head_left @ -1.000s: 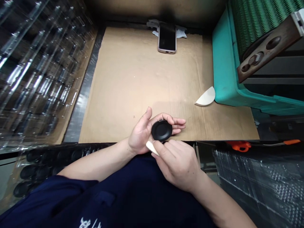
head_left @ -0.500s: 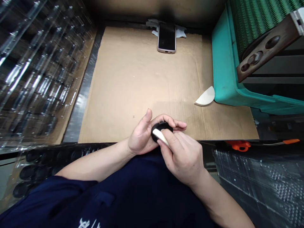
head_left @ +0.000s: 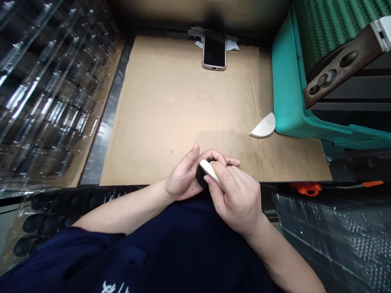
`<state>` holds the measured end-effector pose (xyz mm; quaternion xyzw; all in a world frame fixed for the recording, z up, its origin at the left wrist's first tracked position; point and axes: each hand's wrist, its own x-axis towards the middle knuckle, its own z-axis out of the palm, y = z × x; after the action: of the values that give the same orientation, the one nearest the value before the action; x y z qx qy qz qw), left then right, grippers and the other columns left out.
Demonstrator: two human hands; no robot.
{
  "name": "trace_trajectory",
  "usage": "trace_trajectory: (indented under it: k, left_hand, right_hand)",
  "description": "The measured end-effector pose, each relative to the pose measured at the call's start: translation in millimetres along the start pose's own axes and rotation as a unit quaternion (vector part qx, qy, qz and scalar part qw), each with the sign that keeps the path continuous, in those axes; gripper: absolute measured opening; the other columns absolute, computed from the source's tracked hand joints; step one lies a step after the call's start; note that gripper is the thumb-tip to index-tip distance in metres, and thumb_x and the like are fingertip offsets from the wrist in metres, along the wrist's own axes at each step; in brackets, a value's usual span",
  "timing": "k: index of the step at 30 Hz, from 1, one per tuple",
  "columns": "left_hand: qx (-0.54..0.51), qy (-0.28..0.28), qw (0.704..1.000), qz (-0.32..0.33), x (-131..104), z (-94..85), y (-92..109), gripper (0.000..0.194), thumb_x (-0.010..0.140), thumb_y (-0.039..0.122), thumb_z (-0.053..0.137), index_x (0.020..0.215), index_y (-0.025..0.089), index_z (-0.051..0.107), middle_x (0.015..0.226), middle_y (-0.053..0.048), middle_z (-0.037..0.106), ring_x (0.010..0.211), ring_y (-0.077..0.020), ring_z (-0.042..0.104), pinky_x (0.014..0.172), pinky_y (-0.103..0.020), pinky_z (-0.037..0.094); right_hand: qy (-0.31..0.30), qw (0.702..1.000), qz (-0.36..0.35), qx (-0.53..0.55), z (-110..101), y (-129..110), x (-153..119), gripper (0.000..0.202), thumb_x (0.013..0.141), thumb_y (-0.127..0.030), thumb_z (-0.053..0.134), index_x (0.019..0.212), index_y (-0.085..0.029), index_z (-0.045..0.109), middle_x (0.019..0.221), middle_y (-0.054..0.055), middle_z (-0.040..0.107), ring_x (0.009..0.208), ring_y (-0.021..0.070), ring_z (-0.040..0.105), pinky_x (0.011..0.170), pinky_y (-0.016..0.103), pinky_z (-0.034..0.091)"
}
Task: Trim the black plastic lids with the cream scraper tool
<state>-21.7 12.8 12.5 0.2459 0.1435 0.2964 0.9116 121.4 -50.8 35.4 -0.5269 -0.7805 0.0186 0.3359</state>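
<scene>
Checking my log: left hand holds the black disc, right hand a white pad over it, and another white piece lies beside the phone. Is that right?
One slip: the head view shows the other white piece beside the teal bin, not the phone. The left hand does hold the black disc, and the right hand a white pad over it.

Pale light falls on a cardboard-covered worktop [head_left: 165, 89] below a shadowed brown wall [head_left: 195, 11].
</scene>
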Motion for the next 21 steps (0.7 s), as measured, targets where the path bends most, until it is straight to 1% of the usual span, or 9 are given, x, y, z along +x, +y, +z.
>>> trace_trajectory:
  k: [3, 5, 8, 10, 14, 16, 19, 21]
  left_hand:
    - [-0.008, -0.001, 1.000, 0.005, 0.4, 0.5, 1.2, 0.066, 0.100, 0.067, 0.028, 0.097, 0.013, 0.067, 0.135, -0.020, 0.062, 0.137, -0.0348, 0.051, 0.121, -0.052, 0.028]
    - [-0.011, -0.004, 1.000, 0.003, 0.6, 0.4, 1.7, 0.067, 0.100, 0.067, 0.028, 0.097, 0.013, 0.067, 0.135, -0.020, 0.062, 0.137, -0.0349, 0.051, 0.121, -0.052, 0.028]
    - [-0.016, -0.005, 1.000, -0.006, 0.7, -0.3, 1.7, 0.066, 0.099, 0.068, 0.028, 0.101, 0.014, 0.067, 0.136, -0.020, 0.062, 0.138, -0.0354, 0.050, 0.120, -0.053, 0.029]
    - [-0.020, -0.004, 1.000, -0.006, 0.7, -0.8, 1.7, 0.067, 0.099, 0.068, 0.027, 0.101, 0.014, 0.067, 0.137, -0.020, 0.061, 0.138, -0.0353, 0.050, 0.120, -0.053, 0.028]
    - [-0.022, 0.003, 1.000, 0.001, 1.0, -1.3, 1.7, 0.068, 0.099, 0.069, 0.029, 0.097, 0.013, 0.068, 0.135, -0.020, 0.063, 0.138, -0.0343, 0.051, 0.122, -0.050, 0.027]
    - [-0.022, 0.003, 1.000, -0.003, 1.0, -1.2, 1.6, 0.067, 0.098, 0.069, 0.031, 0.097, 0.014, 0.068, 0.134, -0.019, 0.063, 0.137, -0.0346, 0.051, 0.121, -0.051, 0.028]
    - [-0.021, 0.000, 1.000, -0.007, 0.7, -0.8, 1.4, 0.066, 0.099, 0.069, 0.031, 0.098, 0.014, 0.068, 0.134, -0.019, 0.063, 0.138, -0.0349, 0.050, 0.121, -0.052, 0.028]
    - [-0.018, 0.001, 1.000, -0.004, 0.6, -0.6, 1.4, 0.067, 0.099, 0.068, 0.029, 0.098, 0.014, 0.068, 0.134, -0.019, 0.063, 0.138, -0.0342, 0.051, 0.121, -0.051, 0.028]
  right_hand:
    - [-0.033, 0.998, -0.044, 0.018, 2.3, 0.8, -3.1, 0.027, 0.097, -0.015, 0.057, 0.123, -0.012, 0.062, 0.071, 0.000, 0.062, 0.064, 0.0150, 0.056, 0.063, 0.030, 0.044]
    - [-0.042, 0.998, -0.042, 0.025, 3.1, 2.9, -4.9, 0.028, 0.096, -0.016, 0.058, 0.124, -0.013, 0.062, 0.073, 0.001, 0.063, 0.066, 0.0154, 0.057, 0.064, 0.030, 0.045]
    - [-0.015, 0.999, -0.007, 0.035, 3.7, 5.9, -5.2, 0.027, 0.095, -0.014, 0.059, 0.122, -0.011, 0.063, 0.081, 0.005, 0.068, 0.072, 0.0163, 0.061, 0.070, 0.031, 0.049]
    - [-0.002, 0.999, -0.011, 0.034, 3.7, 5.8, -4.7, 0.028, 0.094, -0.013, 0.060, 0.122, -0.009, 0.062, 0.080, 0.005, 0.068, 0.071, 0.0164, 0.060, 0.070, 0.031, 0.050]
    - [-0.032, 0.997, -0.060, 0.024, 2.1, 4.3, -5.8, 0.025, 0.095, -0.013, 0.060, 0.120, -0.010, 0.062, 0.072, 0.001, 0.063, 0.065, 0.0154, 0.056, 0.063, 0.030, 0.046]
    - [-0.032, 0.998, -0.047, 0.025, 1.7, 5.2, -6.9, 0.025, 0.096, -0.015, 0.059, 0.120, -0.011, 0.062, 0.074, 0.002, 0.064, 0.067, 0.0155, 0.058, 0.064, 0.030, 0.046]
    - [-0.012, 0.999, -0.018, 0.026, 2.6, 6.8, -7.9, 0.027, 0.096, -0.016, 0.060, 0.122, -0.011, 0.061, 0.082, 0.005, 0.069, 0.074, 0.0163, 0.062, 0.069, 0.031, 0.049]
    - [-0.018, 0.999, -0.030, 0.023, 3.3, 6.1, -8.4, 0.027, 0.096, -0.016, 0.060, 0.123, -0.011, 0.061, 0.080, 0.004, 0.068, 0.071, 0.0158, 0.060, 0.067, 0.031, 0.048]
